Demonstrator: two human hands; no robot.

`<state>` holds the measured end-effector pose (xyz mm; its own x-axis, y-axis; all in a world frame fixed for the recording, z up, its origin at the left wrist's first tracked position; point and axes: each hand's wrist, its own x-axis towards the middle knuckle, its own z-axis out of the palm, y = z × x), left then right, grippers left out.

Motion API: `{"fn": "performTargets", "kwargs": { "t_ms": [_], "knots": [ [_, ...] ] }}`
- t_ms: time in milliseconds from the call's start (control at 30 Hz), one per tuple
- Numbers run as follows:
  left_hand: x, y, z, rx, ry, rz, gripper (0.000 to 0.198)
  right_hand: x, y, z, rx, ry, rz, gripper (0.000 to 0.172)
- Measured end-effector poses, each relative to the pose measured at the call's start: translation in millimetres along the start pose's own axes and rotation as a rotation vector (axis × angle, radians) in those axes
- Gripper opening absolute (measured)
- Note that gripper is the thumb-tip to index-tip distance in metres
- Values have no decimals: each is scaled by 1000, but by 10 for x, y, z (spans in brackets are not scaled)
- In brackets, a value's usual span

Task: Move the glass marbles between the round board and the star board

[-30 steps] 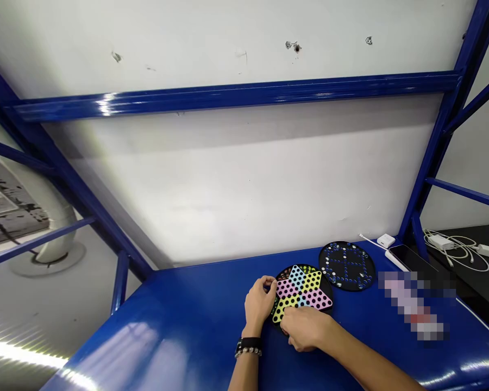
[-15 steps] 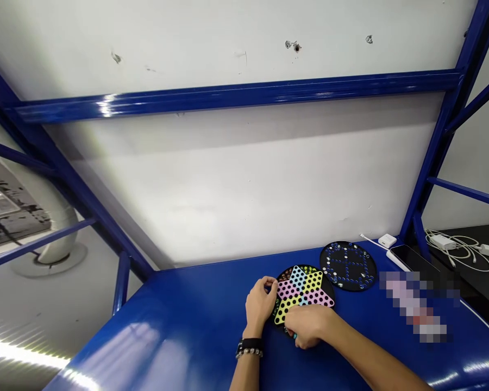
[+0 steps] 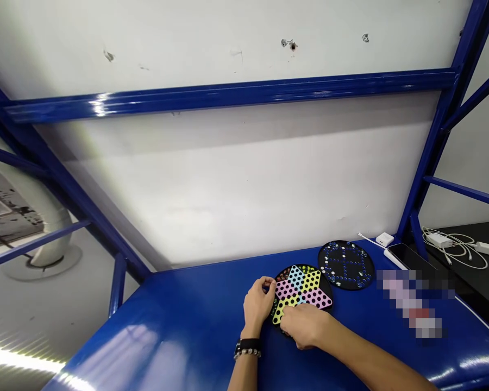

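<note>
Inspection of the work area at this moment. A star board point(image 3: 302, 287), a round black disc carrying a multicoloured six-point star, lies flat on the blue counter point(image 3: 155, 331), toward the far edge and right of centre. A round board point(image 3: 345, 265), black with blue-ringed holes and a number of small marbles point(image 3: 337, 283), lies just beside it on the far right; the two appear close but cannot be confirmed as touching.

The left hand point(image 3: 258, 304) sits at the star board's left rim. Its fingers point(image 3: 267, 283) are curled closed at the rim, and anything pinched there is hidden. A bracelet point(image 3: 247, 352) and a black band are worn on that wrist. The right hand point(image 3: 305, 326) lies over the board's near edge, with its fingers point(image 3: 287, 325) curled down and partly out of view. Whether they grip the board or a marble cannot be determined.

Risks: marbles sit loosely in shallow holes, so a slip of either hand or a tilt of the star board could dislodge them. On the smooth counter, loose marbles could roll a long way and be lost over an edge. A sideways shove could knock the star board into the round board and disturb its marbles. A phone point(image 3: 407, 257) and a white charger point(image 3: 385, 239) lie further right, with a cable point(image 3: 370, 241) between. A pixelated patch point(image 3: 409, 301) conceals whatever lies on the counter there, so its hazard cannot be assessed.
</note>
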<state>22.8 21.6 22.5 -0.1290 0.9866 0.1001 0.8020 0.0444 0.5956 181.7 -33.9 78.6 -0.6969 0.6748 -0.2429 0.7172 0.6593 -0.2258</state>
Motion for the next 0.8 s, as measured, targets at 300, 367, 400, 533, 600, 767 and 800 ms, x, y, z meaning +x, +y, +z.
{"fn": "performTargets", "kwargs": {
  "t_ms": [300, 367, 400, 533, 600, 767, 800],
  "knots": [
    [5, -8, 5, -5, 4, -10, 23, -216, 551, -27, 1184, 233, -31, 20],
    [2, -1, -2, -4, 0, -5, 24, -245, 635, 5, 1520, 344, 24, 28],
    [1, 3, -6, -3, -2, -4, 25, -248, 657, 22, 1642, 419, 60, 31],
    [-9, 20, -21, 4, -13, -6, 26, -212, 654, 102, 1852, 622, 255, 32],
    [-13, 24, -22, 4, -12, -1, 26, -190, 613, 148, 1783, 583, 317, 29],
    [-2, 0, 3, 2, -15, -7, 24, -179, 385, 235, 1089, 468, 263, 27],
    [2, -8, 8, 1, -16, -9, 24, -182, 329, 248, 937, 461, 241, 26]
  ]
}}
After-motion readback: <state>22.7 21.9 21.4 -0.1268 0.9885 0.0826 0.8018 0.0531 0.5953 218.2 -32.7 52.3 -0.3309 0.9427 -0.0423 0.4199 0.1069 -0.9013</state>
